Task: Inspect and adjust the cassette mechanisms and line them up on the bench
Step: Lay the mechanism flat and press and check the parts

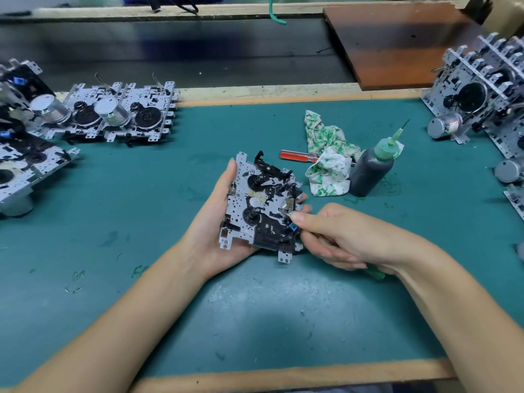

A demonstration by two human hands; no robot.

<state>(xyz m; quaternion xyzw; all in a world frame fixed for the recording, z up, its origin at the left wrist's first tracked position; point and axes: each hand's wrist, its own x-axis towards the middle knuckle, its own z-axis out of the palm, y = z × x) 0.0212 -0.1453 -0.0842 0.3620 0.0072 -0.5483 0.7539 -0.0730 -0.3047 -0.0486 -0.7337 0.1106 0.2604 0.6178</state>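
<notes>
Head view: cassette mechanism [256, 205] in left hand [218, 222]

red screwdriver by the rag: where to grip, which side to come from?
Grip the red screwdriver by its handle, coming from the left and above. It lies flat on the green mat, and the handle's left end is bare. Its shaft end runs under the rag, and the dark bottle stands close on that side, so the right is probably too crowded.

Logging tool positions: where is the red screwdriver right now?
Head view: the red screwdriver lies on the green mat right of centre, its tip under the stained rag.
</notes>
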